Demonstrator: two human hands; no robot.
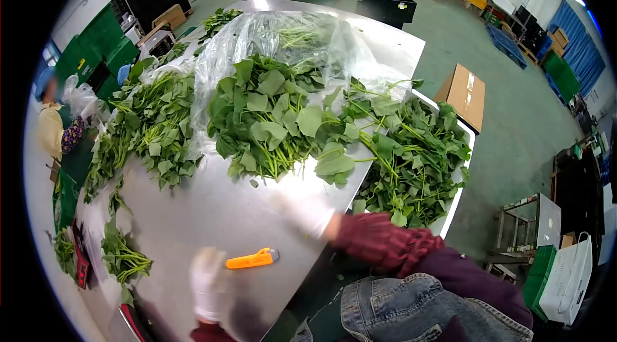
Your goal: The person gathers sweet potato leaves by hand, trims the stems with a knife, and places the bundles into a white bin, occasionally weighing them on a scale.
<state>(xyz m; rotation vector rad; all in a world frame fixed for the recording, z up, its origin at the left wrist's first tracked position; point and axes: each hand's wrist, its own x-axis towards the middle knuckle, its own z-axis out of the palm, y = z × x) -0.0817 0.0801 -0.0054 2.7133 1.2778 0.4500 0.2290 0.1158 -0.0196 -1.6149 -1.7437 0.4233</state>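
Note:
My left hand [209, 283], in a white glove, is over the steel table [186, 213], just left of an orange utility knife [250, 260] that lies flat. Motion smears its fingers. My right hand [303, 212], also gloved in white, is blurred below a large heap of leafy green stems [276, 110]; I cannot make out whether its fingers hold anything. The heap spills partly out of a clear plastic bag [225, 53]. More leafy stems [411, 155] fill a white bin [459, 191] at the table's right edge.
Another leafy pile [154, 117] lies at the left, near a person [61, 120] in a blue cap. A small bunch [123, 253] lies by a red-edged device [80, 255]. A cardboard box [464, 94] and a black crate [389, 4] stand beyond the table.

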